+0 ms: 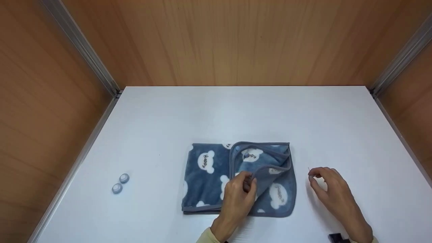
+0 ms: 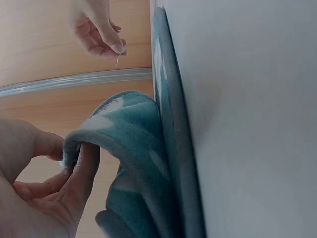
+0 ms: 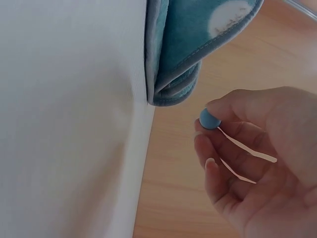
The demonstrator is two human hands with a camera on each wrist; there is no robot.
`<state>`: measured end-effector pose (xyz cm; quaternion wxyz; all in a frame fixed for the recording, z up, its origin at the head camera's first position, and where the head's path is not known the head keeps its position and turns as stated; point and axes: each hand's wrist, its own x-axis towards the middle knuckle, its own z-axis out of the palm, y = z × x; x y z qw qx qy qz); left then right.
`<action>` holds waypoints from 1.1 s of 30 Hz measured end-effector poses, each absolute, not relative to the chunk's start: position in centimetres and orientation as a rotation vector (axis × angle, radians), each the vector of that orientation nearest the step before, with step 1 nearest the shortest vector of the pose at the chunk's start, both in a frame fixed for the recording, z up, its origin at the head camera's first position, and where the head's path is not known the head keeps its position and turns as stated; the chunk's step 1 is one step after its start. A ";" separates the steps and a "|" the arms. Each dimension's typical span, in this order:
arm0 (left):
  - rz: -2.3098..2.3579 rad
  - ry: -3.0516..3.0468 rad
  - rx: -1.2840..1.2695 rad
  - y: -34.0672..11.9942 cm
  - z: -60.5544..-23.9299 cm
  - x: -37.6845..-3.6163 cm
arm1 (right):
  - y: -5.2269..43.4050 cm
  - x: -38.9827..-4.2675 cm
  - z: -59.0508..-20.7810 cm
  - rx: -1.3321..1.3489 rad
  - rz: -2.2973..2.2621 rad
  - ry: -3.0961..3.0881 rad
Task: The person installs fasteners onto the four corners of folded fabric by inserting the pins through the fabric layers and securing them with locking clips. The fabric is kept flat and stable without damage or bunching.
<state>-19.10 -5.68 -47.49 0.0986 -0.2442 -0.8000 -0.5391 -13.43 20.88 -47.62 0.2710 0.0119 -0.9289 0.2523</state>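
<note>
A folded blue fleece blanket (image 1: 202, 192) with white bear heads and grey edging lies on the white table. My left hand (image 1: 238, 194) pinches a folded-back corner of its top layer and lifts it, as the left wrist view shows (image 2: 44, 183). To the right of the blanket, apart from it, my right hand (image 1: 332, 189) pinches a pin with a round blue head (image 3: 210, 119) between thumb and fingertip. The pin's thin needle (image 2: 117, 61) sticks out past the fingers in the left wrist view. A small blue round head (image 1: 237, 148) shows at the blanket's upper corner.
Two small round pale-blue pieces (image 1: 124, 178) sit side by side at the table's left. Wooden panels (image 1: 216, 40) with grey metal strips enclose the table at the back and sides. A small black object (image 1: 335, 237) shows by my right wrist.
</note>
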 end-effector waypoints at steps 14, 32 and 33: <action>-1.636 -2.340 -0.747 -5.7 -47.4 -19.0 | 19.4 -13.6 -47.3 0.162 0.722 -2.460; -1.649 -2.315 -0.770 -5.6 -47.6 -19.0 | 17.4 -13.7 -46.7 0.223 0.731 -2.478; -1.654 -2.319 -0.770 -5.6 -47.6 -18.9 | 17.3 -13.7 -46.6 0.232 0.733 -2.477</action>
